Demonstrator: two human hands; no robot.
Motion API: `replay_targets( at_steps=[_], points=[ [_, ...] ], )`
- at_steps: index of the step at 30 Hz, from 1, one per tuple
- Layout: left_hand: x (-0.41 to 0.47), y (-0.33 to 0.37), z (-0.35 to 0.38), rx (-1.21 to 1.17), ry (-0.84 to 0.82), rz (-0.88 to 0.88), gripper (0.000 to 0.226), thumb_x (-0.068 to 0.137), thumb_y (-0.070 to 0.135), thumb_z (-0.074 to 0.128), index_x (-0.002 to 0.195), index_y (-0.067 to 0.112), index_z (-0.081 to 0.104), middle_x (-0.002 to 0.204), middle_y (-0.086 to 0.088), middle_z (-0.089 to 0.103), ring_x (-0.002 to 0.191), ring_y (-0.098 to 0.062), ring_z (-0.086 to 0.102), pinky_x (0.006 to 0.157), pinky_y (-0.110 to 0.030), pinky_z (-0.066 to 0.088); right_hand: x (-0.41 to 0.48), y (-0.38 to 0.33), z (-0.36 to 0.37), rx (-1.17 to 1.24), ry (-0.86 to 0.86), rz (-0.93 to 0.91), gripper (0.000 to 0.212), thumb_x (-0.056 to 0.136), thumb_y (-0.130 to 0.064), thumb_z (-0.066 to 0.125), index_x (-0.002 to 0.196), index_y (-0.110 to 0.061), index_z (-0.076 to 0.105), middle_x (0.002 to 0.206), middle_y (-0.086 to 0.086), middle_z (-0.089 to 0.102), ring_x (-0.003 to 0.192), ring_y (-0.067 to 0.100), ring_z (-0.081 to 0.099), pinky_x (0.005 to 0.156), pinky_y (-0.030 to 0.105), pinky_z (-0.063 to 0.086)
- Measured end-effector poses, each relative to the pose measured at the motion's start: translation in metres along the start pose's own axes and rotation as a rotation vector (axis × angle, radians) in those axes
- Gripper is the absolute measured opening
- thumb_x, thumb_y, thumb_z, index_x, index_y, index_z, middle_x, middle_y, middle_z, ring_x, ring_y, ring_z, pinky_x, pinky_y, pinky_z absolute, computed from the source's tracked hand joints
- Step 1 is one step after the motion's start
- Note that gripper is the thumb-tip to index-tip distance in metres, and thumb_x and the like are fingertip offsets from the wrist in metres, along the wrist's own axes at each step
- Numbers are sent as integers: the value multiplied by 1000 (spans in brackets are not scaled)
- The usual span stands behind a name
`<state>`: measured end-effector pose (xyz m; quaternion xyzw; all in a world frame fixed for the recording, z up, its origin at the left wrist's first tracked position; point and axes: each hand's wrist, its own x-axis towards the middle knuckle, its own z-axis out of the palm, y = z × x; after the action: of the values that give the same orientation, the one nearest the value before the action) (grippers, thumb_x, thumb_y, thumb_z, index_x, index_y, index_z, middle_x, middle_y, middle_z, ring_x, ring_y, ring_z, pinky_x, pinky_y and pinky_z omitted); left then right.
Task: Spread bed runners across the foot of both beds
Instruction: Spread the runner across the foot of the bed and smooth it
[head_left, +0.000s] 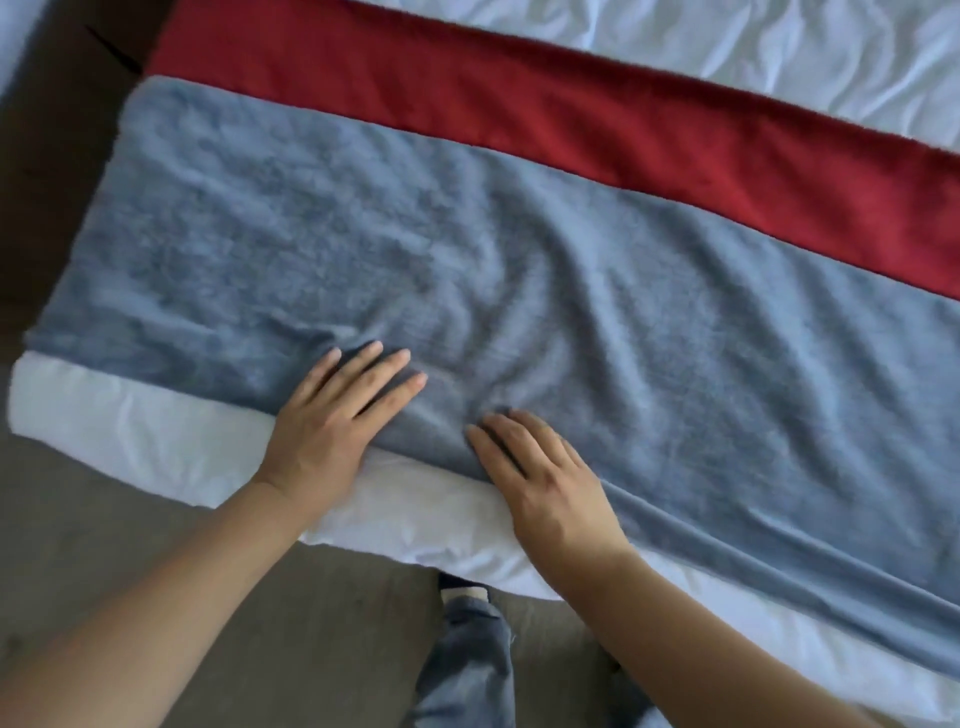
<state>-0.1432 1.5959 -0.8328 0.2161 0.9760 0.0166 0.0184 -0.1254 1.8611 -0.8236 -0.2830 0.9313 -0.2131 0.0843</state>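
Note:
A grey fleece runner (597, 291) lies across the foot of a white bed (130, 421), creased around its middle. A red runner (519, 109) lies beside it, farther up the bed, their long edges touching. My left hand (332, 421) presses flat on the grey runner's near edge, fingers straight and spread. My right hand (540, 478) rests just to its right on the same edge, fingers extended toward a fold.
Rumpled white bedding (753, 52) fills the top right. Grey carpet (234, 623) runs along the foot of the bed, where my leg in jeans (467, 670) stands. A dark gap (47, 156) lies left of the bed.

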Motion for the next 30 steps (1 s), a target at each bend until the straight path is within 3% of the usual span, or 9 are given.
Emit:
replay_targets(
  at_steps=[2, 6, 10, 14, 16, 20, 22, 25, 30],
  points=[
    [-6, -19, 2, 22, 22, -37, 59, 95, 0, 35, 148, 18, 54, 155, -9, 49, 144, -33, 46, 116, -60, 35, 20, -17, 7, 11, -62, -35, 50, 96, -6, 39, 145, -8, 51, 148, 13, 51, 140, 34, 44, 112, 46, 41],
    [-16, -70, 0, 2, 18, -172, 60, 92, 3, 37, 148, 20, 54, 155, -12, 49, 143, -38, 45, 113, -65, 34, 58, -50, 14, -27, -155, -70, 57, 93, -5, 31, 148, -9, 46, 155, 11, 42, 145, 32, 35, 115, 48, 37],
    [-37, -127, -13, 4, -52, -311, 84, 74, -14, 73, 149, 17, 52, 157, -14, 45, 145, -45, 39, 112, -71, 31, 89, -70, 20, -83, -292, -107, 68, 92, -3, 29, 159, -12, 18, 166, 8, 15, 152, 30, 6, 123, 45, 12],
    [-63, -149, -18, 57, -57, -237, 86, 73, -20, 70, 148, 17, 53, 156, -13, 47, 143, -50, 40, 103, -75, 39, 105, -82, 28, -158, -343, -101, 77, 89, -5, 45, 159, -15, 14, 167, 8, 11, 152, 30, 7, 122, 47, 13],
    [-72, -146, -14, 53, -69, -229, 86, 75, -17, 68, 151, 19, 50, 159, -11, 44, 144, -52, 37, 102, -76, 39, 106, -83, 33, -173, -362, -98, 78, 88, -6, 43, 160, -17, 14, 167, 7, 7, 153, 29, 6, 123, 47, 11],
    [-79, -134, -3, -18, -156, -309, 103, 71, -2, 83, 158, 26, 36, 168, -3, 26, 152, -47, 20, 110, -78, 27, 102, -75, 38, -150, -401, -90, 83, 83, -5, 28, 161, -23, 6, 168, 0, -4, 154, 22, -7, 126, 44, -2],
    [-78, -132, 0, -67, -181, -329, 107, 72, 4, 79, 161, 31, 27, 171, 0, 16, 156, -44, 10, 113, -78, 19, 101, -69, 36, -123, -429, -99, 89, 79, -7, 34, 161, -26, 2, 168, -3, -8, 154, 18, -12, 122, 42, -2],
    [-71, -120, -6, -143, -290, -349, 105, 71, 32, 67, 163, 35, 15, 173, -1, 2, 157, -42, -6, 113, -81, 9, 98, -56, 27, -95, -455, -126, 93, 75, -26, 39, 161, -28, 5, 169, -1, -4, 155, 18, -7, 121, 43, 2],
    [-19, -69, -15, -177, -359, -132, 92, 85, 73, 51, 162, 39, 15, 172, -11, -1, 156, -45, -4, 112, -81, 11, 79, -12, 7, -10, -444, -153, 86, 85, -52, 48, 160, -32, 12, 169, -1, 4, 155, 18, 0, 122, 44, 6]
  ],
)
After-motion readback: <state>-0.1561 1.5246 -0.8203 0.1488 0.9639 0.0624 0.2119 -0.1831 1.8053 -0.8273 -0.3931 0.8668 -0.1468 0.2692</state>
